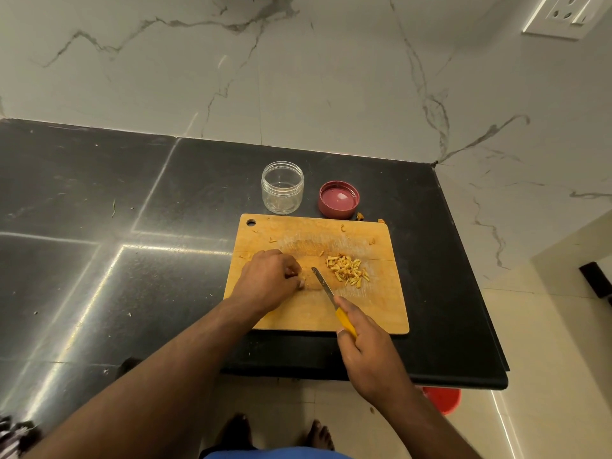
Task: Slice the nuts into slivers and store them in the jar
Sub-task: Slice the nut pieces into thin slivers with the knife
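A wooden cutting board (371, 313) lies on the black counter. A pile of pale nut slivers (347, 270) sits on its middle right. My left hand (270, 279) rests on the board's left part, fingers curled on a small nut piece that is mostly hidden. My right hand (367, 352) grips a knife (324, 286) by its yellow handle, the blade pointing up-left with its tip close to my left fingertips. A clear jar (282, 187) stands open behind the board, with nothing inside. Its red lid (338, 199) lies upturned to the jar's right.
Loose slivers lie scattered on the board's far part, and two scraps (360, 216) rest on the counter (132, 226) beside the lid. The counter ends at right and at the front edge. A red bucket (442, 399) stands on the floor below.
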The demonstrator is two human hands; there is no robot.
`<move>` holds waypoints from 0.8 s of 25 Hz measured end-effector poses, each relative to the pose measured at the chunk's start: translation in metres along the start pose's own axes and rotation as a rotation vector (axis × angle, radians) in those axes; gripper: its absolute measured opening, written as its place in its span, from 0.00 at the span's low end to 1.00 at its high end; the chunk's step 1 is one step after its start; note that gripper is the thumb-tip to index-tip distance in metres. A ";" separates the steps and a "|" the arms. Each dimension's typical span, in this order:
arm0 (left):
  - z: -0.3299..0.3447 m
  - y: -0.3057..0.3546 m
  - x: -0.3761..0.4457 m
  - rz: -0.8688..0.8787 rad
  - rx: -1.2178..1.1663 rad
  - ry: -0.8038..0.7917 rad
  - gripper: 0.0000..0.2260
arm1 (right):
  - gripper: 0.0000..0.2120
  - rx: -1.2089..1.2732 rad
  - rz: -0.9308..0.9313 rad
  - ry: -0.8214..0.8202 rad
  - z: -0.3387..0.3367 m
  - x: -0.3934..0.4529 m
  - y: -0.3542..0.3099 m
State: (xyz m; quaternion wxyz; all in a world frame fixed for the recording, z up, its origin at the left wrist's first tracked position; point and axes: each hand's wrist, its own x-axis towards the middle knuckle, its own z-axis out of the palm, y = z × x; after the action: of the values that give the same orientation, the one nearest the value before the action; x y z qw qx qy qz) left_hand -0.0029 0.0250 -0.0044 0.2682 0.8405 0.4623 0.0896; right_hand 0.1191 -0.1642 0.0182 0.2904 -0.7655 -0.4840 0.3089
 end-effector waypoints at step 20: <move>0.012 -0.001 -0.004 -0.052 -0.080 0.050 0.05 | 0.26 -0.186 -0.050 -0.103 0.019 0.008 -0.019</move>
State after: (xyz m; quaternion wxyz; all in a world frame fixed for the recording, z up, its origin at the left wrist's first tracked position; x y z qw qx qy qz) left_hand -0.0008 0.0180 -0.0150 0.2919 0.8143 0.4867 0.1219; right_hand 0.0970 -0.1472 0.0182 0.2004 -0.7599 -0.5439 0.2941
